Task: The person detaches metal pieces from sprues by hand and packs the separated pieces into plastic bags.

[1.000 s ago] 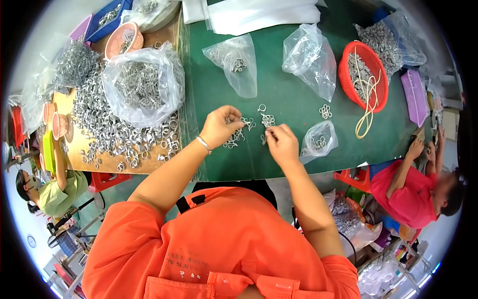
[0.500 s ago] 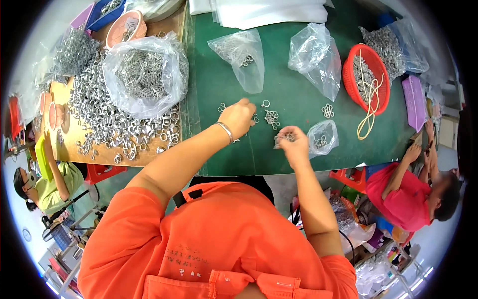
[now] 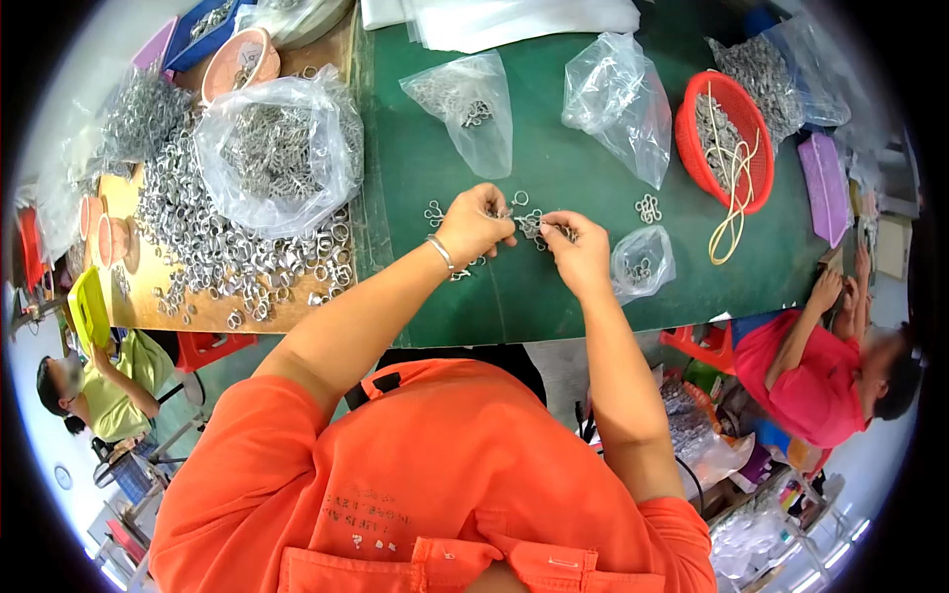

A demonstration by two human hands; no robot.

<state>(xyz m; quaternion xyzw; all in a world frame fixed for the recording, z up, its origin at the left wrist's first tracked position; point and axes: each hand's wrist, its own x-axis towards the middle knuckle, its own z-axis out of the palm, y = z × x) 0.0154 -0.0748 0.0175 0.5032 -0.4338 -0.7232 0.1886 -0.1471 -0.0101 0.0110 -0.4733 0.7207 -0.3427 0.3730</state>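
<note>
On green table (image 3: 554, 158), metal rings (image 3: 532, 225) between left hand (image 3: 473, 225), right hand (image 3: 581, 253).

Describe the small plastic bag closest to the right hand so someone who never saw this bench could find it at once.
Start at the green mat covering the bench, then find the right hand near its front edge. Just right of that hand lies the small clear bag with a few metal rings inside; unlike the two larger bags farther back, it is squat, rounded and nearest the front edge.

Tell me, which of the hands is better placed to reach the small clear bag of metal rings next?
Probably the right hand: the small clear bag lies just beside it on the green table. The left hand sits farther off, and both pinch a cluster of metal rings.
</note>
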